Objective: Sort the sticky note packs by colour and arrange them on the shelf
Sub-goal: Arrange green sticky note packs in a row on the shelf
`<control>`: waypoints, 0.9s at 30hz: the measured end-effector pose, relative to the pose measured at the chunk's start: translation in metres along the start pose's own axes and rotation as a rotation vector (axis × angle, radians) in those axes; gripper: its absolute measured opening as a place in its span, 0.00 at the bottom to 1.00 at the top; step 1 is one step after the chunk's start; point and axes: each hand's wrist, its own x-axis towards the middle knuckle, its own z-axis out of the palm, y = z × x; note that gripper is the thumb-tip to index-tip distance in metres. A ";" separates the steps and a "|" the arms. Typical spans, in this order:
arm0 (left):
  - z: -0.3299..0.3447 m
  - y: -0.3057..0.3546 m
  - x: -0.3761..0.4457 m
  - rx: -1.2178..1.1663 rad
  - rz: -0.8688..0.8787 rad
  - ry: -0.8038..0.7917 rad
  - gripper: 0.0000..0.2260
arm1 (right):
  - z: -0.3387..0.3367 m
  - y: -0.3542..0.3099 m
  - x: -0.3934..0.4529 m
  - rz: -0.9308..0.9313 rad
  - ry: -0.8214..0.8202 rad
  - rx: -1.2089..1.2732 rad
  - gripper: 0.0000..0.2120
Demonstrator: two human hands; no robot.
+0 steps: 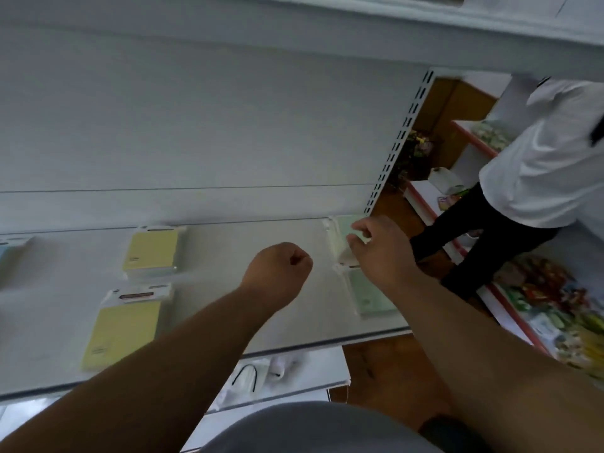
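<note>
Reaching over the shelf (228,308), the right hand (376,253) is touching a green pack (343,233), its fingers loosely curled; whether it is gripping is hard to tell. The left hand (281,269) is hanging in a fist, holding nothing. Yellow packs (152,253) are lying to the left. Packs look light and slippery in wrap, so pinching the edges seems best. The arm is hiding part of another green pack (369,299).

- You can read no text anywhere in this view.
- The near yellow pack (122,333) has a dark strip on its white header card and a small mark at its lower corner; both are too blurred for you to make out.
- The far yellow pack (152,251) carries the same kind of strip and small mark, equally unreadable.
- The green pack (369,297) shows a faint mark near its lower edge, too small to read.
- The goods on the side shelves (555,308) show colour only, no legible lettering.
</note>
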 end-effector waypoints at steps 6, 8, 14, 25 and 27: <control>0.056 0.036 0.044 0.038 -0.013 0.041 0.19 | 0.000 0.054 0.046 0.134 -0.155 -0.080 0.17; 0.069 0.043 0.054 0.024 -0.062 0.027 0.22 | 0.003 0.060 0.052 0.263 -0.293 0.114 0.20; 0.086 0.057 0.080 -0.111 -0.269 -0.028 0.22 | 0.009 0.066 0.065 0.518 -0.383 0.534 0.12; 0.027 -0.003 0.040 -0.503 -0.164 0.227 0.16 | 0.038 -0.019 0.024 0.444 -0.322 0.858 0.16; 0.021 -0.021 0.030 -0.345 -0.134 0.253 0.22 | 0.054 -0.035 0.009 0.476 -0.343 0.977 0.21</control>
